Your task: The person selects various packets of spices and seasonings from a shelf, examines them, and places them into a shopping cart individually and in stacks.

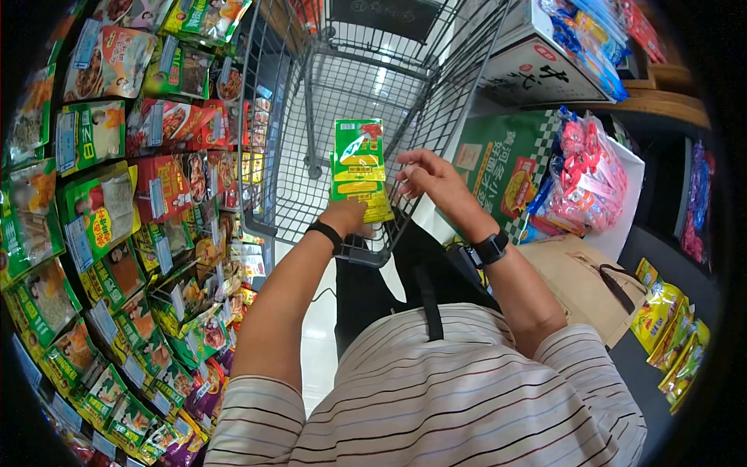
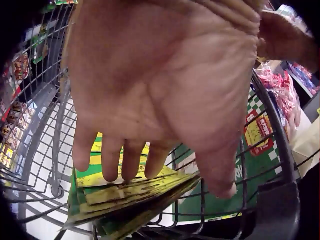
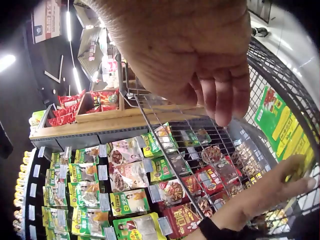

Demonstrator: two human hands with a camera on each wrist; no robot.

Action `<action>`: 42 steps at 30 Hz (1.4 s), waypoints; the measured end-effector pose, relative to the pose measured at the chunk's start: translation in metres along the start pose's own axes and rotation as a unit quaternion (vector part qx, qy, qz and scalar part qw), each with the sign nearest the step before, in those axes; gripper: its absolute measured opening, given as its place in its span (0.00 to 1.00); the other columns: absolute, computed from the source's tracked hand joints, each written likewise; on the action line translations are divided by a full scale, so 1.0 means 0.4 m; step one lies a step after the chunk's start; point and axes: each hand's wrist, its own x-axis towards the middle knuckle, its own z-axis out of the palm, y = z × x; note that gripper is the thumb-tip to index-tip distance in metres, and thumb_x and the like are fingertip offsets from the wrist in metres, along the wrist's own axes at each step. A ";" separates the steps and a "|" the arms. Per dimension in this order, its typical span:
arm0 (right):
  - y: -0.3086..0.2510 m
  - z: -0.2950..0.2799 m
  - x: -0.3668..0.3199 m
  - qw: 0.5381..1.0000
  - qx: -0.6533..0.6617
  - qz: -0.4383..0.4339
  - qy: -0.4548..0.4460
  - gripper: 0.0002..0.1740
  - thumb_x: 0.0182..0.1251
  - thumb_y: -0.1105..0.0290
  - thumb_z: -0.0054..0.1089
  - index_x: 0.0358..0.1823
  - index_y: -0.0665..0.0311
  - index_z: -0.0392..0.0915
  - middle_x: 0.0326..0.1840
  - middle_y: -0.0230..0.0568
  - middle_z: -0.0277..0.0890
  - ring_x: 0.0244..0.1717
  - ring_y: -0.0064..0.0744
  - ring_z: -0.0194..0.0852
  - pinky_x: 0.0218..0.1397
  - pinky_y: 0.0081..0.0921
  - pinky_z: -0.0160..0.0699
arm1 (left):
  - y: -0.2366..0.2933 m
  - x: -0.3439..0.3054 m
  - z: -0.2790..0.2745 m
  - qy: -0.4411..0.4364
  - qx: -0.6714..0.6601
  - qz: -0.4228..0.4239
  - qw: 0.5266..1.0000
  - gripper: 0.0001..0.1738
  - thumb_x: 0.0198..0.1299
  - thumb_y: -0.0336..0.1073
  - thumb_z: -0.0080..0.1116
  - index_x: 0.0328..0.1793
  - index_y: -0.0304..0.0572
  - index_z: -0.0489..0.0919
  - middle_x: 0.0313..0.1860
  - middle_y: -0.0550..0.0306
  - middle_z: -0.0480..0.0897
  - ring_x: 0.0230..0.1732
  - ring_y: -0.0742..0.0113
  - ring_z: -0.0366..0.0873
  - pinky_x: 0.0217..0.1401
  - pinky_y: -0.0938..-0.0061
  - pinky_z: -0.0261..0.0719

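Green-and-yellow food packets (image 1: 359, 159) lie stacked and slightly fanned at the near end of a wire shopping cart (image 1: 268, 229). My left hand (image 1: 348, 215) is at their near end. In the left wrist view, its fingers reach down over the packets (image 2: 135, 195), fairly straight, with the thumb spread to one side. To the right, my right hand (image 1: 432, 180) hovers beside the packets, fingers loosely bent and holding nothing. The right wrist view shows this hand (image 3: 195, 75) above the cart's side, apart from the packets (image 3: 285, 125).
Shelves of hanging food packets (image 1: 93, 210) line the left. On the right stand a green carton (image 1: 498, 156), a white box of pink bagged goods (image 1: 587, 175) and a brown paper bag (image 1: 572, 268). Yellow packets (image 1: 661, 311) sit farther right.
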 end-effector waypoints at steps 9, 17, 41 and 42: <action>0.011 -0.035 0.006 1.000 0.009 0.013 0.005 0.17 0.78 0.65 0.51 0.61 0.65 0.73 0.47 0.36 0.81 0.42 0.23 0.80 0.48 0.23 0.80 | -0.043 0.025 -0.053 -0.050 -0.107 0.014 0.993 0.36 0.59 0.65 0.60 0.48 0.34 0.85 0.49 0.40 0.86 0.54 0.46 0.83 0.55 0.56 0.78; -0.019 -0.002 0.009 1.000 -0.019 0.006 -0.014 0.17 0.76 0.65 0.53 0.59 0.67 0.74 0.45 0.38 0.82 0.38 0.23 0.80 0.43 0.24 0.79 | 0.003 -0.104 -0.144 0.191 -0.205 0.015 0.960 0.30 0.64 0.57 0.59 0.57 0.36 0.81 0.52 0.37 0.84 0.56 0.42 0.81 0.58 0.55 0.77; -0.090 0.266 0.033 0.965 -0.144 -0.010 -0.221 0.14 0.74 0.64 0.54 0.52 0.65 0.77 0.41 0.38 0.81 0.36 0.26 0.81 0.40 0.24 0.81 | -0.153 -0.752 0.210 0.593 -0.571 -0.180 0.538 0.19 0.72 0.44 0.55 0.60 0.40 0.78 0.47 0.59 0.84 0.47 0.70 0.83 0.48 0.75 0.81; -0.094 0.278 0.028 0.966 -0.144 -0.008 -0.216 0.13 0.74 0.64 0.54 0.51 0.65 0.76 0.40 0.37 0.81 0.35 0.26 0.80 0.40 0.24 0.81 | -0.186 -0.771 0.209 0.616 -0.560 -0.177 0.525 0.19 0.72 0.44 0.55 0.60 0.40 0.78 0.47 0.59 0.83 0.47 0.70 0.83 0.48 0.75 0.81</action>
